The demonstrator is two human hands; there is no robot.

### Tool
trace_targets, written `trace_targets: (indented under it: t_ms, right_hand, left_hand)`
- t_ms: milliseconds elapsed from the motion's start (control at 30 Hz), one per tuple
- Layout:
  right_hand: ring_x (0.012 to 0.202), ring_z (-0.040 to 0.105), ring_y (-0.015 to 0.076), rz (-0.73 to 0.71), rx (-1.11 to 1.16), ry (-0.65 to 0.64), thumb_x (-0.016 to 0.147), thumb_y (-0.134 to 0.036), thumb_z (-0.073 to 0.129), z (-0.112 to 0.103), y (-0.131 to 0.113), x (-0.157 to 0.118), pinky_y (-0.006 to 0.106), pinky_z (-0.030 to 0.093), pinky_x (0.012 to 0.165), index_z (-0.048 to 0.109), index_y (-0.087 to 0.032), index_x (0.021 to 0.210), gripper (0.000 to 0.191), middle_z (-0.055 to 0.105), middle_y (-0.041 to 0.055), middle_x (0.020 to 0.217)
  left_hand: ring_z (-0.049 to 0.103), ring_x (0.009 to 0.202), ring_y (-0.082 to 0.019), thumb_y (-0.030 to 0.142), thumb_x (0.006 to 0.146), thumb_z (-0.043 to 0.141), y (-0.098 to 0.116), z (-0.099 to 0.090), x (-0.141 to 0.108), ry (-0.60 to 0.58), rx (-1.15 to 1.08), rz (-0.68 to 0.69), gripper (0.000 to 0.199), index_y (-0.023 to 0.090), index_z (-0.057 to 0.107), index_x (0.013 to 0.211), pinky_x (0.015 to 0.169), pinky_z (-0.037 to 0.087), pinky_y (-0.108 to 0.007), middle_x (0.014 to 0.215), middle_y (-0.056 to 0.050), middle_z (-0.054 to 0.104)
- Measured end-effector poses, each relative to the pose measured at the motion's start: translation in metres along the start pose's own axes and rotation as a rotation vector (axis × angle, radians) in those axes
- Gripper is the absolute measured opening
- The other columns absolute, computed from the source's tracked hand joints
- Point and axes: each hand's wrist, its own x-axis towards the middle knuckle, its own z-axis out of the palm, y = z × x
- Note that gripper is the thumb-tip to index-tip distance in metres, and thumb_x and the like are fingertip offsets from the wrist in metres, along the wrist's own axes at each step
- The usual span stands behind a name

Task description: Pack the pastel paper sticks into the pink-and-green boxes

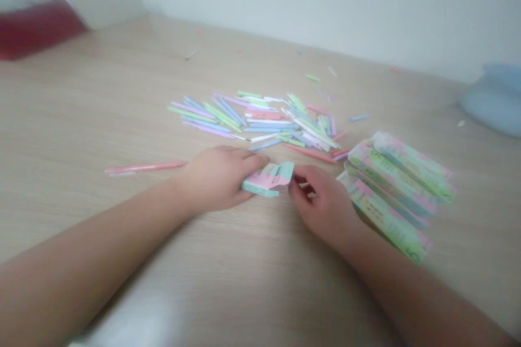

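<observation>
My left hand [215, 179] and my right hand [321, 206] meet over a small pastel pink and green cardboard packet [271, 179] on the light wood table [101, 119]. My left fingers grip its near end, and my right fingertips pinch its far edge. Just beyond my hands lies a loose heap of thin pastel sticks [252, 119], probably pens or paper tubes. To the right of my right hand is a stack of similar printed packets [394, 190]. A single pink stick [142, 168] lies left of my left hand.
Scattered bits and a few stray sticks lie beyond the heap. A white wall [325, 0] rises behind the table's far edge. A red and white object [35, 30] stands at the far left, and a soft pale blue object [494, 100] lies at the far right.
</observation>
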Motion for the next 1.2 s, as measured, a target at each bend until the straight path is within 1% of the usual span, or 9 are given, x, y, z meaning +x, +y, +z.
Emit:
trace_targets:
  t_ms: [167,267,467,767,833,900,1000,1100,1200]
  right_hand:
    - [0.098,0.070,0.0192,-0.166,-0.069,-0.002,0.105,-0.023,0.061,0.001,0.005,0.000,0.032,0.057,0.090,0.075,-0.024,0.108,0.014,0.075,0.0046,0.106]
    - [0.105,0.070,0.0185,-0.212,-0.030,-0.017,0.107,-0.022,0.057,0.003,0.007,0.001,0.032,0.056,0.096,0.073,-0.026,0.122,0.022,0.074,0.0048,0.115]
    - [0.111,0.068,0.0208,-0.244,-0.030,-0.010,0.107,-0.023,0.056,0.005,0.001,-0.003,0.037,0.056,0.102,0.069,-0.028,0.126,0.023,0.072,0.0057,0.120]
    - [0.103,0.067,0.0214,-0.033,0.067,-0.126,0.106,-0.023,0.054,0.010,-0.007,0.001,0.037,0.054,0.093,0.066,-0.022,0.115,0.015,0.070,0.0081,0.113]
    - [0.097,0.068,0.0208,0.059,0.098,-0.120,0.105,-0.024,0.055,0.014,-0.003,0.001,0.037,0.054,0.088,0.066,-0.022,0.113,0.014,0.072,0.0065,0.107]
    - [0.085,0.068,0.0191,0.166,0.178,-0.107,0.104,-0.026,0.055,0.016,0.000,0.001,0.035,0.054,0.080,0.064,-0.022,0.110,0.011,0.074,0.0038,0.097]
    - [0.066,0.066,0.0148,0.297,0.366,-0.040,0.104,-0.032,0.056,0.014,0.003,0.003,0.030,0.054,0.066,0.061,-0.022,0.108,0.011,0.071,-0.0008,0.083]
    - [0.057,0.061,0.0121,0.362,0.443,0.124,0.102,-0.035,0.059,0.005,0.008,0.008,0.026,0.051,0.055,0.062,-0.023,0.107,0.014,0.067,-0.0037,0.077]
    - [0.068,0.067,0.0145,0.435,0.577,0.428,0.097,-0.035,0.065,-0.007,0.019,0.016,0.024,0.053,0.051,0.066,-0.023,0.102,0.013,0.069,-0.0016,0.083]
  left_hand:
    - [0.075,0.095,-0.025,0.056,0.106,0.049,-0.003,-0.006,-0.005,0.041,0.019,-0.032,0.040,0.028,0.066,0.128,0.079,0.052,-0.034,0.104,-0.005,0.078]
    - [0.075,0.087,-0.024,0.062,0.108,0.041,-0.003,-0.007,-0.007,0.106,0.091,0.009,0.047,0.027,0.070,0.118,0.072,0.048,-0.034,0.093,-0.003,0.078]
    - [0.075,0.087,-0.026,0.073,0.105,0.034,-0.004,-0.014,-0.007,0.190,0.173,0.056,0.064,0.021,0.070,0.112,0.072,0.049,-0.036,0.092,-0.005,0.077]
    - [0.073,0.102,-0.028,0.042,0.113,0.031,0.000,-0.011,-0.001,0.081,0.227,-0.133,0.043,0.024,0.056,0.143,0.083,0.053,-0.039,0.122,-0.008,0.073]
    - [0.070,0.114,-0.030,0.044,0.113,0.033,0.000,-0.008,0.002,0.044,0.165,-0.129,0.045,0.022,0.051,0.149,0.093,0.054,-0.042,0.131,-0.010,0.070]
    - [0.065,0.125,-0.033,0.059,0.108,0.042,0.000,-0.005,0.003,0.013,0.103,-0.080,0.061,0.020,0.045,0.154,0.101,0.052,-0.046,0.139,-0.013,0.065]
    - [0.062,0.129,-0.037,0.070,0.093,0.062,-0.001,0.000,0.002,-0.021,0.064,-0.076,0.088,0.017,0.037,0.158,0.105,0.052,-0.048,0.143,-0.017,0.061]
    - [0.063,0.128,-0.034,0.053,0.096,0.063,-0.001,0.002,0.001,-0.035,0.052,-0.117,0.076,0.017,0.036,0.158,0.106,0.052,-0.046,0.141,-0.016,0.062]
    - [0.065,0.125,-0.033,0.046,0.098,0.058,-0.001,0.001,0.001,-0.023,0.056,-0.141,0.068,0.019,0.037,0.157,0.104,0.054,-0.045,0.140,-0.015,0.063]
